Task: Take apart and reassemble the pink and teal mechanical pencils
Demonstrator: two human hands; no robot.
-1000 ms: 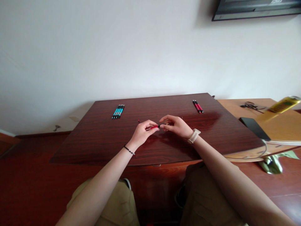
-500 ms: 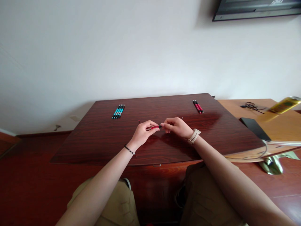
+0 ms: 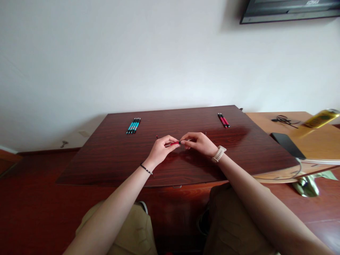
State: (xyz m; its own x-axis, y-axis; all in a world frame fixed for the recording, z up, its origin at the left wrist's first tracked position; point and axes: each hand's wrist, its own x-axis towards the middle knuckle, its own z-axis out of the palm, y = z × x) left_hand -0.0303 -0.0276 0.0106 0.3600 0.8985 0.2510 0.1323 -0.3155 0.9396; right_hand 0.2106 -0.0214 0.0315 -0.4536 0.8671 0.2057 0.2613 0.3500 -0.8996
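While four blue pens point(image 3: 133, 126) lie side by side on the left of the table point(image 3: 111, 156), probably lined up so that each one is easy to see, a small reddish tip point(image 3: 157, 136) shows beyond the left hand point(image 3: 161, 148); what it belongs to, I cannot tell. This hand grips the red pen point(image 3: 174, 143) by its barrel between thumb and fingers, I think to keep it steady. The pen is between both hands, with its dark end to the right. There the right hand point(image 3: 198, 142) seems closed in a pinch on this end, perhaps because such a small part suits only the fingertips. Farther right, two spare red pens point(image 3: 224, 120) lie together, well apart from the blue ones, so the colours look separated.

The table has dark reddish grain and a soft shine. Behind it stands a pale wall point(image 3: 170, 63); at the right, a screen point(image 3: 289, 14) hangs above a lighter side table point(image 3: 326, 141), which carries a black cable point(image 3: 284, 119) and a yellow can point(image 3: 321, 118).
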